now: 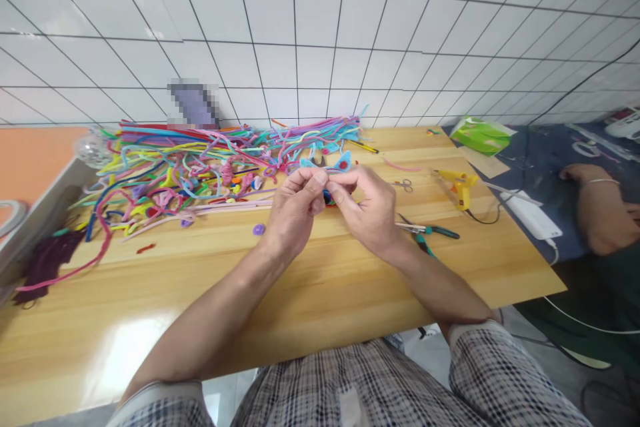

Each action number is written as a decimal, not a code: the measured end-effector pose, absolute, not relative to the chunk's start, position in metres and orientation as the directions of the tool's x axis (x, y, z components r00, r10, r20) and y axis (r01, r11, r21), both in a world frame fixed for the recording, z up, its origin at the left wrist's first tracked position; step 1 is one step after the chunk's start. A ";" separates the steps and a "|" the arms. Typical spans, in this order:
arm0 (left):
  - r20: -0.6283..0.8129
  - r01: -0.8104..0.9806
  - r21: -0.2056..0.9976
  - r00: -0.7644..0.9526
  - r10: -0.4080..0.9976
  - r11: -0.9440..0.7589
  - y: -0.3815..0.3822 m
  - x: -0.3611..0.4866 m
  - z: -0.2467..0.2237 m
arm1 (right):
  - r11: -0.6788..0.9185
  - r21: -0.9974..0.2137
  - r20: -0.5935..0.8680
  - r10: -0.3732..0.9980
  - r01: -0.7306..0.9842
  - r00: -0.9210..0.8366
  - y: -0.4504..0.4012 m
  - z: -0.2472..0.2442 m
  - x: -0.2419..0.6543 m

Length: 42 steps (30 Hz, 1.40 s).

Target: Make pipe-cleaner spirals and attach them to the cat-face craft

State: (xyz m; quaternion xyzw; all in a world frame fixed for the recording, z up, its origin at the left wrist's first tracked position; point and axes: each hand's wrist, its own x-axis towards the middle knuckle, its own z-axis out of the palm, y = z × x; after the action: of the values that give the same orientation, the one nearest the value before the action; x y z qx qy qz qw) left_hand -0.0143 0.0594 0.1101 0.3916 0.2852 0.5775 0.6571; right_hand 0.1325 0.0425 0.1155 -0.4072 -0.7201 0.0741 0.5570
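My left hand (296, 207) and my right hand (367, 207) meet fingertip to fingertip above the wooden table (320, 307). Both are closed in a pinch, and what lies between the fingertips is too small to make out. Just behind the fingers is a light blue fuzzy piece (343, 161) with a red spot. Part of a dark blue item shows below the fingertips, mostly hidden by the hands. A purple button-like piece (259, 229) lies on the table left of my left hand.
Colourful pipe cleaners (200, 153) are heaped at the back left. Right of my hands are small scissors (406, 185), green-handled pliers (443, 232) and a yellow glue gun (460, 188). Another person's arm (600, 207) rests at the far right, beside a white power strip (533, 215).
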 end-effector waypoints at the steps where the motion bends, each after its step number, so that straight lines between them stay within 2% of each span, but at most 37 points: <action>1: 0.069 -0.549 0.835 0.172 0.983 0.038 0.059 -0.013 0.109 | 0.660 -0.558 0.746 0.665 0.503 -0.044 0.043 0.115 0.133; 4: 0.102 -0.502 0.865 0.206 0.973 0.016 0.064 -0.017 0.110 | 0.656 -0.561 0.744 0.667 0.504 -0.039 0.046 0.117 0.136; 9: 0.223 -0.288 0.945 0.224 0.949 -0.155 0.076 -0.035 0.120 | 0.637 -0.559 0.729 0.683 0.530 -0.051 0.049 0.122 0.143; 11: 0.233 -0.287 0.943 0.209 0.950 -0.169 0.076 -0.037 0.121 | 0.637 -0.562 0.722 0.689 0.527 -0.062 0.048 0.122 0.142; 14: 0.179 -0.397 0.913 0.177 0.968 -0.097 0.070 -0.029 0.116 | 0.644 -0.569 0.722 0.689 0.511 -0.065 0.045 0.120 0.137; 18: -0.013 -0.613 0.776 0.218 0.976 0.148 0.057 -0.013 0.111 | 0.643 -0.592 0.723 0.690 0.487 -0.033 0.043 0.116 0.133; 21: -0.060 -0.639 0.733 0.281 0.958 0.234 0.057 -0.012 0.113 | 0.602 -0.637 0.681 0.732 0.481 -0.014 0.045 0.117 0.136; 23: 0.011 -0.569 0.807 0.280 0.960 0.157 0.064 -0.019 0.116 | 0.587 -0.642 0.666 0.746 0.494 -0.021 0.047 0.120 0.139; 27: 0.206 -0.309 0.944 0.284 0.936 -0.113 0.080 -0.037 0.121 | 0.603 -0.594 0.671 0.737 0.532 -0.085 0.050 0.123 0.145; 30: 0.297 -0.159 0.952 0.297 0.907 -0.260 0.084 -0.046 0.123 | 0.617 -0.560 0.686 0.720 0.553 -0.107 0.051 0.122 0.147; 33: 0.334 -0.096 0.942 0.297 0.895 -0.320 0.084 -0.049 0.124 | 0.630 -0.563 0.689 0.715 0.535 -0.118 0.050 0.123 0.146; 38: 0.319 -0.234 0.935 0.232 0.919 -0.266 0.076 -0.038 0.123 | 0.577 -0.676 0.620 0.781 0.458 -0.069 0.047 0.125 0.143; 42: 0.190 -0.445 0.889 0.135 0.973 -0.112 0.063 -0.017 0.111 | 0.555 -0.714 0.607 0.795 0.428 -0.018 0.045 0.124 0.138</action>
State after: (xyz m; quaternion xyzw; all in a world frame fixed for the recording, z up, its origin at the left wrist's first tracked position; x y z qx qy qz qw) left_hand -0.0167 0.0635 0.1113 0.4552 0.2897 0.5905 0.6001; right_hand 0.1382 0.0447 0.1242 -0.4408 -0.6932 0.1684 0.5448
